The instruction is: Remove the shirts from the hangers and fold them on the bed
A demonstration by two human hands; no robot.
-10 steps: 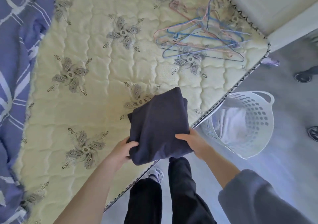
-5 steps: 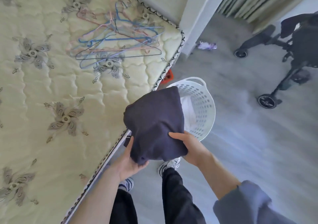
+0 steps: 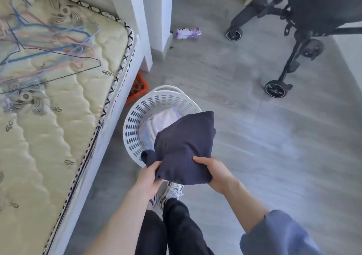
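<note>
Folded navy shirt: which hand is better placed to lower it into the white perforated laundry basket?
Probably left. The left hand grips the folded navy shirt right at the near rim of the white perforated laundry basket; the right hand holds its other edge out over bare floor.

The shirt [image 3: 184, 147] hides part of the basket [image 3: 135, 117].

Folded shirt [image 3: 184, 149] held between my hands: left hand [image 3: 148, 178] at its near-left corner, right hand [image 3: 213, 170] at its near-right edge. Shirt hangs over the basket [image 3: 129, 121], which stands on the floor just right of the bed [image 3: 58, 137]. Hangers [image 3: 49, 49] piled on the bed's far end. Stroller [image 3: 293, 29] far right.
</note>
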